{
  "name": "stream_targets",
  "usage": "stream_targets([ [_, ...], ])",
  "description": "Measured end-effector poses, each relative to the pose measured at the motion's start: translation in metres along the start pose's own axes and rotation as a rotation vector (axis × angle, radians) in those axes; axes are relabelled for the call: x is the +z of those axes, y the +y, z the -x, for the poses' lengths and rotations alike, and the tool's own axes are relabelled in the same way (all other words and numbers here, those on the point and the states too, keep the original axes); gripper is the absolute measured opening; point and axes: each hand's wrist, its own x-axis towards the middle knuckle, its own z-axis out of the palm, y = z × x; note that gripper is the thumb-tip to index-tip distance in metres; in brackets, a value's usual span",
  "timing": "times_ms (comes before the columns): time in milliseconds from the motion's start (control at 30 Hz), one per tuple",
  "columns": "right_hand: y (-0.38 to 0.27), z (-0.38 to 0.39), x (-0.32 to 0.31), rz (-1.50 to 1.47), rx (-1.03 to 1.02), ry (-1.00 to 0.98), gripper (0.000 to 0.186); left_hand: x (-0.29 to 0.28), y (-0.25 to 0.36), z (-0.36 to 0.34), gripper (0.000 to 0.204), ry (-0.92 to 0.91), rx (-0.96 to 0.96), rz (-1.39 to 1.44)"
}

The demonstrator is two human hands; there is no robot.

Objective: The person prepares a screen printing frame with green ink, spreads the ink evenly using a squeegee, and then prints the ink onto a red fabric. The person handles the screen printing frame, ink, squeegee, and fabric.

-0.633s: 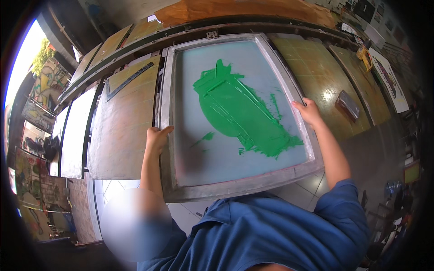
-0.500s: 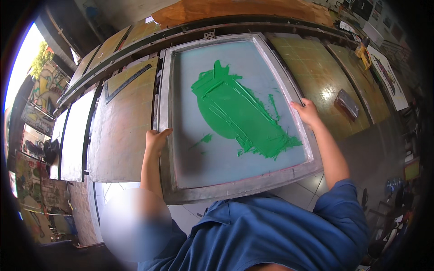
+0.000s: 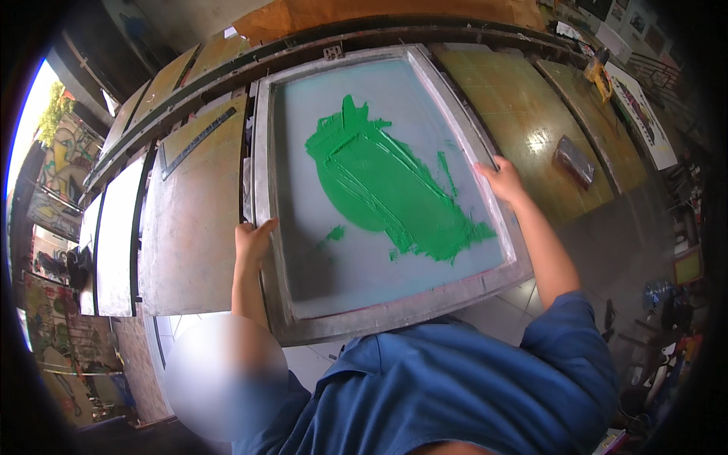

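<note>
A large screen printing frame (image 3: pixel 513 271) with pale blue mesh fills the middle of the head view. A thick, uneven smear of green ink (image 3: pixel 387 193) covers the mesh's centre, with streaks around it. My left hand (image 3: pixel 255 241) grips the frame's left side, thumb on top. My right hand (image 3: pixel 500 180) holds the opposite side a little higher up, also with its thumb on top. Fingers on both sides are partly hidden. A small metal fitting (image 3: pixel 333 51) sits at the frame's far edge, on a long rail.
Flat boards flank the frame left (image 3: pixel 182 250) and right (image 3: pixel 510 106). A dark angled ruler (image 3: pixel 193 140) and a wrapped brown block (image 3: pixel 572 159) lie on them. At far right are a yellow tool (image 3: pixel 599 80) and a printed sheet (image 3: pixel 637 114). Orange sheeting (image 3: pixel 390 15) lies beyond the rail.
The whole scene has shifted left and tilted slightly in the view, boards included. Both hands keep the same hold on the frame.
</note>
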Motion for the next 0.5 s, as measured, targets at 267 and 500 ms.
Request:
stream_targets([
  [267, 0.012, -0.007, 0.008, 0.0, -0.036, 0.04, 0.079, -0.001, -0.006, -0.002, 0.033, -0.002, 0.001, -0.059],
  [500, 0.009, -0.005, 0.006, 0.029, -0.034, 0.008, 0.082, 0.001, 0.002, 0.002, 0.036, -0.02, -0.029, -0.028],
])
